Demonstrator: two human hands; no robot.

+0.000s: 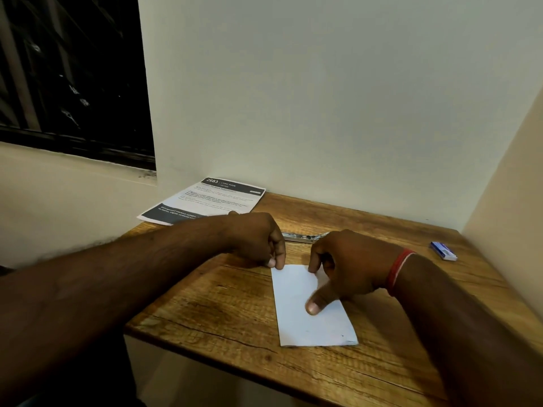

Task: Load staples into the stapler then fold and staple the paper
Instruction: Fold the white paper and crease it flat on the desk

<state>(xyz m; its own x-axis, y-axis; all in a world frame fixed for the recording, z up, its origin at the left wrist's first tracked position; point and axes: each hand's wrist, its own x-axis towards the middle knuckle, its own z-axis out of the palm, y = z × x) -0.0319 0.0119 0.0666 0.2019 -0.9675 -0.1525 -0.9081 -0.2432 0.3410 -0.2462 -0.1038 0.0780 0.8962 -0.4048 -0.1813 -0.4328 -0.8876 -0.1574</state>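
Far left, a dark barred window (73, 74); below and to its right, a printed sheet (202, 201) lying at the back-left corner of the wooden table (223, 304). Next, the left hand (255, 239): fingers curled in, thumb and forefinger tips meeting on the far-left corner of the paper (305, 327), seemingly pinching it down. The paper itself: white, narrow, flat on the table between the two hands, reaching toward the front edge; narrow shape suggesting a fold already made, though not certain. Behind and between the hands, a thin metal strip (302, 237) on the table, mostly hidden; perhaps the stapling tool lying open, too little showing to say. Then the right hand (352, 265), red band (399, 271) at the wrist: thumb stretched out and pressing flat on the middle of the paper, other fingers bent with tips at the far edge; pinching or only pressing, impossible to tell. Far right, well apart from everything, a small blue box (443, 251), closed-looking, probably the refill pack. As to progress: loading not confirmable from here; folding apparently under way, a crease being pressed in; nothing visibly fastened through the paper, so stapling most likely left to do.
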